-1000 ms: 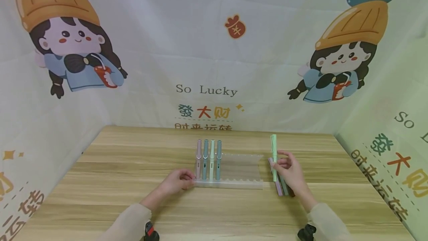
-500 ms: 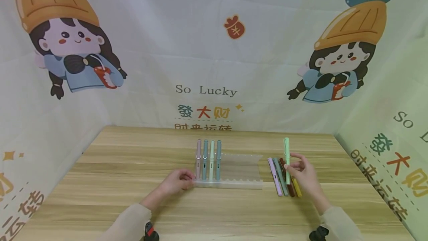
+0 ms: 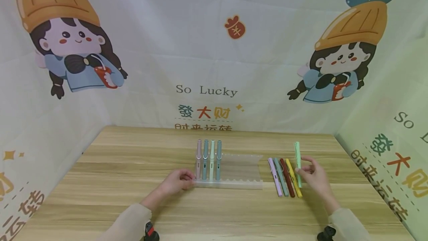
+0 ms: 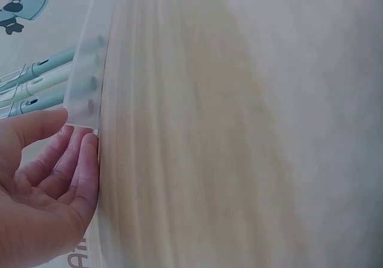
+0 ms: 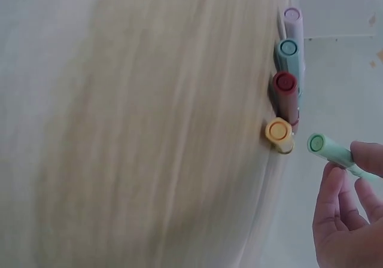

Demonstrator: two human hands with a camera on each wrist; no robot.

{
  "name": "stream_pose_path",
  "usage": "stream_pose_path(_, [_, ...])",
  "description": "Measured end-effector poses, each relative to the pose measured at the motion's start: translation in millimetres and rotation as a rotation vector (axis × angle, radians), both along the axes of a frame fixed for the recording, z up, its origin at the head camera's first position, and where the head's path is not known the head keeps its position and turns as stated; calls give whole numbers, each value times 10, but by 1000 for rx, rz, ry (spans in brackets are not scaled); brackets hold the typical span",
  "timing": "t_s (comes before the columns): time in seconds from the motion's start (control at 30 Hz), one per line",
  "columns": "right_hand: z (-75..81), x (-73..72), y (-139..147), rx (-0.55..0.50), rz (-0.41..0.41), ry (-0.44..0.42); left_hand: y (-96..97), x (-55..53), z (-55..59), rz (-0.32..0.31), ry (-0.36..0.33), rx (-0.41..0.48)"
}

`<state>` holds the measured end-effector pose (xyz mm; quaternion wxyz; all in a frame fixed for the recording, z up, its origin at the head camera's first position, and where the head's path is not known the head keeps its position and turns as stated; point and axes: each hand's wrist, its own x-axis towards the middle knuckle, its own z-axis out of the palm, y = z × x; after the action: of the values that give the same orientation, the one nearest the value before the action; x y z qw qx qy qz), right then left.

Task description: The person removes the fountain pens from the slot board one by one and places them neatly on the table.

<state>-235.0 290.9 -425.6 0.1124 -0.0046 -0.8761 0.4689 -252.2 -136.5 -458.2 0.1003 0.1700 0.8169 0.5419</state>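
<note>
My right hand (image 3: 314, 176) pinches a light green pen (image 3: 297, 159) between thumb and fingers, to the right of a row of loose pens. In the right wrist view the green pen (image 5: 333, 151) is held beside the yellow pen (image 5: 279, 133), its round end towards the camera. My left hand (image 3: 178, 179) pinches the left end of a clear plastic pen holder (image 3: 234, 185); in the left wrist view the thumb overlaps the holder's corner (image 4: 84, 103). Several capped pens stand side by side in the holder's left slots: a mauve pen (image 3: 198, 159), a pale green pen (image 3: 212, 159) and blue-grey ones.
On the wooden table (image 3: 150, 215), right of the holder, lie a lilac pen (image 3: 275, 177), a grey-green pen (image 3: 281, 177), a dark red pen (image 3: 287, 177) and a yellow pen (image 3: 294, 177). A printed cloth (image 3: 150, 66) hangs behind the table.
My right hand has carried the light green pen rightwards over the loose pens to beyond the yellow one, uncovering the row. The left hand and holder have stayed in place.
</note>
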Motion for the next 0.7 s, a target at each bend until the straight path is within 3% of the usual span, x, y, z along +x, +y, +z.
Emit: stream_pose_path(0.7, [-97, -5, 191, 197, 69, -149, -1, -8, -22, 12, -15, -3])
